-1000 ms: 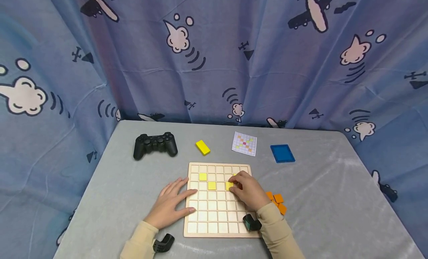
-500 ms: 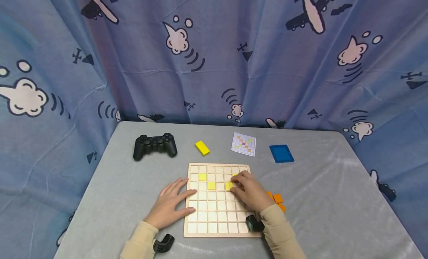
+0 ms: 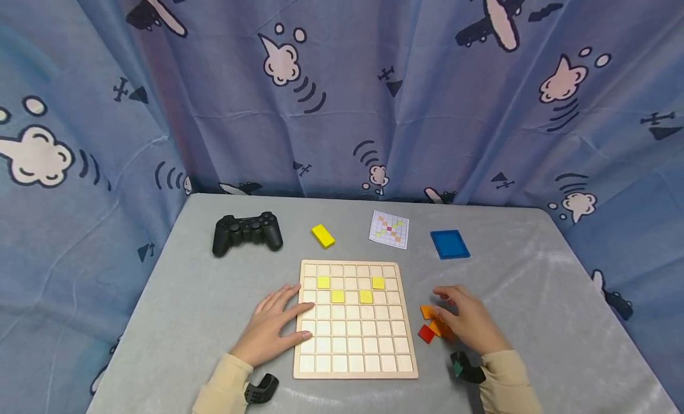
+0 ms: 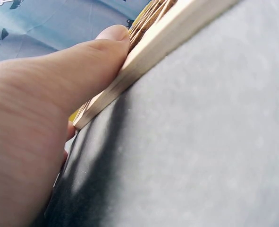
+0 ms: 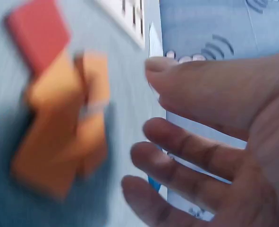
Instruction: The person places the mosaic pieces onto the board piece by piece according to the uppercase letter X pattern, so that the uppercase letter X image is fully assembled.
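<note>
A wooden grid board (image 3: 346,329) lies on the grey table with several yellow square tiles (image 3: 338,297) set in its upper rows. My left hand (image 3: 274,331) rests along the board's left edge, fingers spread and thumb on the rim; the thumb (image 4: 97,52) shows on the wooden edge in the left wrist view. Over a small pile of orange tiles (image 5: 59,127) to the right of the board hovers my right hand (image 3: 470,320), fingers parted and holding nothing. Beside the pile lies a red tile (image 3: 426,334), which also shows in the right wrist view.
Along the back of the table are a black game controller (image 3: 248,233), a yellow block (image 3: 323,236), a printed card with a coloured grid (image 3: 389,229) and a blue shallow tray (image 3: 450,245). A patterned blue curtain (image 3: 342,105) hangs behind the table.
My right hand has left the board's upper right and moved right to the orange pile. A yellow tile it covered now shows in the board. The left hand has stayed put.
</note>
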Demonstrator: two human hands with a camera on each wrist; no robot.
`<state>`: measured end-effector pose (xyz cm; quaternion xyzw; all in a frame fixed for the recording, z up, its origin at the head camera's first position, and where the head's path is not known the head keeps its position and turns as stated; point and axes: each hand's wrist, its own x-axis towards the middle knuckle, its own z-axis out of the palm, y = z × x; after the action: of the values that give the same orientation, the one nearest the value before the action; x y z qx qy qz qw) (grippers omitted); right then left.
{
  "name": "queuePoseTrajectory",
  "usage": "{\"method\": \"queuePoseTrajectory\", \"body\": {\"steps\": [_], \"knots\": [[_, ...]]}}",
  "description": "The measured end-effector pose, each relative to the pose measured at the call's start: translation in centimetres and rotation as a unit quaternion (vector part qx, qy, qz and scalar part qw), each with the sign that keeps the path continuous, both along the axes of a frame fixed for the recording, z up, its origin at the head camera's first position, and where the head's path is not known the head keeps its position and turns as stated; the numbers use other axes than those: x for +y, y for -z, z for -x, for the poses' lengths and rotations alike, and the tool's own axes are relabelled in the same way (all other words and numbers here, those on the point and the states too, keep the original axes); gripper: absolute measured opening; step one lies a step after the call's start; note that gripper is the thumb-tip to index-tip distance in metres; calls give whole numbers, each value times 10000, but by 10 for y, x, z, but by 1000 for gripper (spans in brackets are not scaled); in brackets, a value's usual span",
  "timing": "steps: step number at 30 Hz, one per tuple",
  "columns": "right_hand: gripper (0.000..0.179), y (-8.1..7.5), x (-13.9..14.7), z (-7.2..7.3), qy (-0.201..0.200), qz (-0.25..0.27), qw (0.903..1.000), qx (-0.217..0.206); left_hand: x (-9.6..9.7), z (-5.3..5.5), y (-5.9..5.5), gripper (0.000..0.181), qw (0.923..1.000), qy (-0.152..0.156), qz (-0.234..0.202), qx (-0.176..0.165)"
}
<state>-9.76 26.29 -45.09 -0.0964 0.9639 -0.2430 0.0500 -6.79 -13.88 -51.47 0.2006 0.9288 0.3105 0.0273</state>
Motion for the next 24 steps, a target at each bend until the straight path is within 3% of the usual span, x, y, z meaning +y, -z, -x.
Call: {"method": "queuePoseTrajectory", "body": {"steps": [8, 24], "knots": [[39, 0, 20, -9, 84, -358, 9962, -794, -1, 1, -1, 58, 9999, 7, -26, -139], [22, 8, 17, -4, 18, -361, 9978, -559, 0, 0, -1, 57, 9999, -8, -72, 90]]}}
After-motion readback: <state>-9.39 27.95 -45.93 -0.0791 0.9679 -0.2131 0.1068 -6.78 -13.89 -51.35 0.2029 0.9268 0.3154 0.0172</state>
